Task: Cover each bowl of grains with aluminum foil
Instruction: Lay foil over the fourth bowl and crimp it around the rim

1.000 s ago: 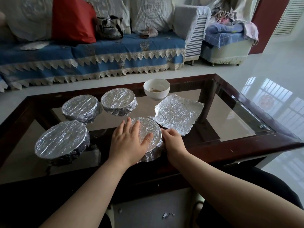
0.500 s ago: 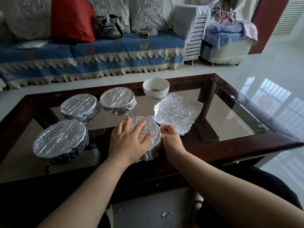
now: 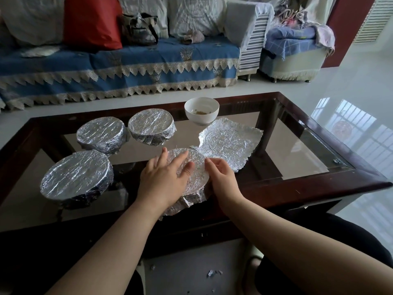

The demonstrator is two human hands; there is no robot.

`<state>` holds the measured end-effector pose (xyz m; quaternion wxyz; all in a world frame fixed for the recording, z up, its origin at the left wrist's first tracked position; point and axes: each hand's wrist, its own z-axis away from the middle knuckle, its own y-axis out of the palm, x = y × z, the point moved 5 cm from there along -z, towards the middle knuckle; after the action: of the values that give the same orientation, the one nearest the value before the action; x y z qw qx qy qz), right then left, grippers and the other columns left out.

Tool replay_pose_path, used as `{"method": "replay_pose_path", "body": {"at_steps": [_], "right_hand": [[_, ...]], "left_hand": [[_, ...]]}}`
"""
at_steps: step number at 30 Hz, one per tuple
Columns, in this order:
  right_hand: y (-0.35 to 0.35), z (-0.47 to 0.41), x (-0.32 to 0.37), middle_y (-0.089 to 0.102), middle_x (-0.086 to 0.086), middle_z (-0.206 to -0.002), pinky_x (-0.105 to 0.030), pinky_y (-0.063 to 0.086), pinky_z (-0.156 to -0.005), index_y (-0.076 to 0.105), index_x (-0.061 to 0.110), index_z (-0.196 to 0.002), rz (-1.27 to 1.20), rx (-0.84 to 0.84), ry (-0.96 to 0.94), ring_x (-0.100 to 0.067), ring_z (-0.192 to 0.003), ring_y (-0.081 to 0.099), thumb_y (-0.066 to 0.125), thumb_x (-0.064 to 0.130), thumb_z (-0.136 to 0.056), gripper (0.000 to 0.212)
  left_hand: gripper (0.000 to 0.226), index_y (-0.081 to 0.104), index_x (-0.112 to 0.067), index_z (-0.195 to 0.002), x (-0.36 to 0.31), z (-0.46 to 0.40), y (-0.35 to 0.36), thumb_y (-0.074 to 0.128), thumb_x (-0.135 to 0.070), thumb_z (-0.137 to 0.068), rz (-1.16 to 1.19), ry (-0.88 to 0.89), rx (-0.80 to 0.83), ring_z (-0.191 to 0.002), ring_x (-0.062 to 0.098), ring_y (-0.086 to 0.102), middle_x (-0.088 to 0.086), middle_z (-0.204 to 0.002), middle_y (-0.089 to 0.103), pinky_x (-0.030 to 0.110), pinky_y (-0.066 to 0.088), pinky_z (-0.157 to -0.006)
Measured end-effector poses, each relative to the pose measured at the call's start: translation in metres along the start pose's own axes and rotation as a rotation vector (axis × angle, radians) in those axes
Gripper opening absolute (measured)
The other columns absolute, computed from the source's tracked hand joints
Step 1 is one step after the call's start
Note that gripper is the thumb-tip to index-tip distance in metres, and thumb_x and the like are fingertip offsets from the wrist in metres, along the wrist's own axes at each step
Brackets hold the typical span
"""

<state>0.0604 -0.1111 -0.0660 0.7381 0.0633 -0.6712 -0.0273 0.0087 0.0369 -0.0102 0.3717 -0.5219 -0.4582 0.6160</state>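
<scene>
The nearest foil-covered bowl (image 3: 194, 167) sits at the front edge of the counter (image 3: 319, 182), a glass top in a dark wooden frame. Its foil is stretched over the rim into a crinkled, silvery disc, with the loose skirt crumpled down the side and a ragged flap (image 3: 180, 206) sticking out toward the person. The left hand (image 3: 164, 179) lies flat on the foil top, fingers (image 3: 179, 159) straight and slightly spread, thumb pressing on the disc. The right hand (image 3: 221, 175) is against the bowl's right side, fingers (image 3: 209, 162) curled at the foil edge; whether they pinch the foil or only press it I cannot tell. Three more bowls are wrapped the same way: one at front left (image 3: 77, 177), one behind it (image 3: 102, 133), and one beside that toward the middle (image 3: 152, 127), the last two nearly touching. A flat foil sheet (image 3: 231, 143) with jagged edges lies just right of the near bowl, its corner meeting the bowl's rim. Behind the sheet stands an uncovered white bowl (image 3: 201, 110) with a little grain at the bottom. Small foil scraps (image 3: 212, 273) lie on the floor below.
</scene>
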Motion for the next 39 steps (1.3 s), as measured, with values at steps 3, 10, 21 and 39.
{"method": "replay_pose_path", "body": {"at_steps": [3, 10, 21, 39], "right_hand": [[-0.001, -0.001, 0.002, 0.065, 0.002, -0.085, -0.014, 0.046, -0.068, 0.064, 0.019, -0.096, 0.077, 0.010, -0.001, -0.005, -0.074, 0.060, 0.061, 0.031, -0.094, 0.012], [0.002, -0.001, 0.009, 0.053, 0.001, -0.068, -0.016, 0.042, -0.047, 0.057, 0.016, -0.095, 0.049, 0.118, 0.065, 0.000, -0.044, 0.049, 0.056, 0.026, -0.097, 0.011], [0.005, 0.006, 0.007, 0.034, -0.004, -0.041, -0.017, 0.023, -0.036, 0.043, 0.013, -0.072, -0.249, 0.143, 0.198, -0.014, -0.028, 0.030, 0.054, 0.026, -0.099, 0.032], [0.002, -0.008, -0.013, 0.045, -0.001, -0.046, -0.020, 0.030, -0.037, 0.050, 0.015, -0.071, -0.123, 0.010, 0.236, -0.011, -0.034, 0.038, 0.060, 0.029, -0.095, 0.029]], "left_hand": [[0.070, 0.006, -0.054, -0.149, 0.002, 0.001, -0.002, 0.008, -0.077, -0.083, -0.141, 0.093, -0.042, -0.148, 0.026, -0.001, 0.003, -0.164, 0.001, 0.047, 0.014, -0.117], [0.076, 0.002, -0.063, -0.144, 0.003, -0.010, 0.010, -0.007, -0.083, -0.071, -0.149, 0.232, 0.021, -0.150, 0.025, -0.010, -0.009, -0.164, -0.003, 0.049, 0.000, -0.118], [0.066, 0.007, -0.062, -0.144, 0.002, -0.009, 0.012, 0.004, -0.079, -0.080, -0.151, 0.190, -0.015, -0.150, 0.027, 0.000, -0.007, -0.164, 0.005, 0.049, 0.008, -0.118], [0.078, 0.015, -0.058, -0.146, 0.000, -0.007, 0.011, -0.004, -0.079, -0.073, -0.143, 0.192, -0.090, -0.149, 0.028, 0.008, -0.006, -0.163, 0.014, 0.046, 0.012, -0.117]]}}
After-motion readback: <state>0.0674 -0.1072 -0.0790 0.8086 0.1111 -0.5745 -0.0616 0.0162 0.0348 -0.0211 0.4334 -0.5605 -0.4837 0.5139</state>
